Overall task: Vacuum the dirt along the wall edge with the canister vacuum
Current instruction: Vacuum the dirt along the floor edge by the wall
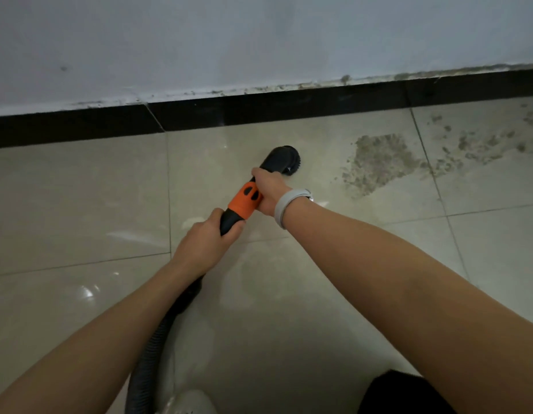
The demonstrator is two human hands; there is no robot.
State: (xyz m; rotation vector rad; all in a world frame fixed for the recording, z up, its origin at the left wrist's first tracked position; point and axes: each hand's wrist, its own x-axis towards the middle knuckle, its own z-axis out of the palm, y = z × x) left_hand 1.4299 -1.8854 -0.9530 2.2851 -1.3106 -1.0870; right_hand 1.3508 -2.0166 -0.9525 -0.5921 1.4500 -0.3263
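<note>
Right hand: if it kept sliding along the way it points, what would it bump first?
Probably the round brush head just ahead of the right hand on the same wand; beyond that lies the black skirting.

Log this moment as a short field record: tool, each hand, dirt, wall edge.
tool: black round brush nozzle on a black wand with an orange collar, ribbed black hose trailing back
left hand: grips the black wand behind the collar
right hand: grips the wand just behind the nozzle; grey wristband
dirt: grey-brown dust patch on the beige tiles, right of the nozzle, apart from it
wall edge: black skirting strip, grime along its top
</note>
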